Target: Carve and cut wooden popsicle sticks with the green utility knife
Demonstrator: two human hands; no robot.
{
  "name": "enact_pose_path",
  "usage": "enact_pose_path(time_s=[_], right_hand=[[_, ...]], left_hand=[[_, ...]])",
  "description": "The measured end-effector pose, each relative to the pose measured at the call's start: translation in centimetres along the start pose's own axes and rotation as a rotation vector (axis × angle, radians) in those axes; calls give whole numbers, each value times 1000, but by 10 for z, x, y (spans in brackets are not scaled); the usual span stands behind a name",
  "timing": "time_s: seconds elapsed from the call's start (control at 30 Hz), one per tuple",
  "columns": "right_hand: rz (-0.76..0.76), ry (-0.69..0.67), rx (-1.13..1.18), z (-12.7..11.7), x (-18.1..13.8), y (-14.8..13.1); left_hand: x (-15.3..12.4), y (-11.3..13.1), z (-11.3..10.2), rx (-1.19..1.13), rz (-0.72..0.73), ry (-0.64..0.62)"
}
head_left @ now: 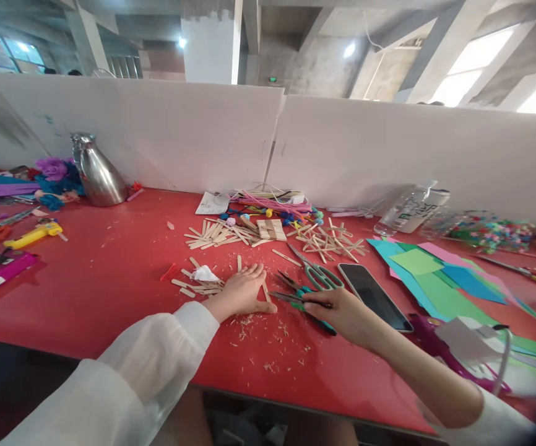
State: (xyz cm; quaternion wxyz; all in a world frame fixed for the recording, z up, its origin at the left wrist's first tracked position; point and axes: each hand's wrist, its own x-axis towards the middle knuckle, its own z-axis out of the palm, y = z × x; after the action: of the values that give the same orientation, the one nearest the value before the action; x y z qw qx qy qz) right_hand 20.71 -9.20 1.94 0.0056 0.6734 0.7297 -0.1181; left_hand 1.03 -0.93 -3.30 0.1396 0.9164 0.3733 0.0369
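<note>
My left hand [242,292] lies spread over craft sticks on the red table, fingers apart. One stick [239,263] pokes out beyond its fingers, and another [266,291] shows between its thumb and forefinger. My right hand [342,313] is closed around the dark handle of what look like scissors [283,297], blades pointing left toward my left thumb. Teal-handled pliers [322,323] lie beneath them, partly hidden. Just behind are green-handled scissors [324,277]. A crumpled white tissue [203,273] rests on sticks left of my left hand. Wood shavings [272,347] are scattered in front.
Loose craft sticks [221,233] and a small stick panel [272,230] lie farther back. A phone [374,297], coloured paper [416,262] and a power strip [463,356] are right. Left stand a steel jug [101,173] and a yellow glue gun [33,235]. A white partition [179,136] closes the back.
</note>
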Motion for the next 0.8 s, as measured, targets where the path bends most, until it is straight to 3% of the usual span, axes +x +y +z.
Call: enact_pose_path(time_s=[0.23, 0.47, 0.67, 0.8], right_hand=[[-34, 128, -238, -5, -24, -40], [-82, 187, -512, 3, -28, -46], [-86, 96, -442, -6, -24, -63], [-43, 108, -339, -12, -18, -56]], left_hand=[[-3, 0, -1, 12, -1, 24], [-2, -1, 2, 24, 1, 25], [-3, 0, -1, 51, 18, 15], [-5, 2, -5, 44, 23, 0]])
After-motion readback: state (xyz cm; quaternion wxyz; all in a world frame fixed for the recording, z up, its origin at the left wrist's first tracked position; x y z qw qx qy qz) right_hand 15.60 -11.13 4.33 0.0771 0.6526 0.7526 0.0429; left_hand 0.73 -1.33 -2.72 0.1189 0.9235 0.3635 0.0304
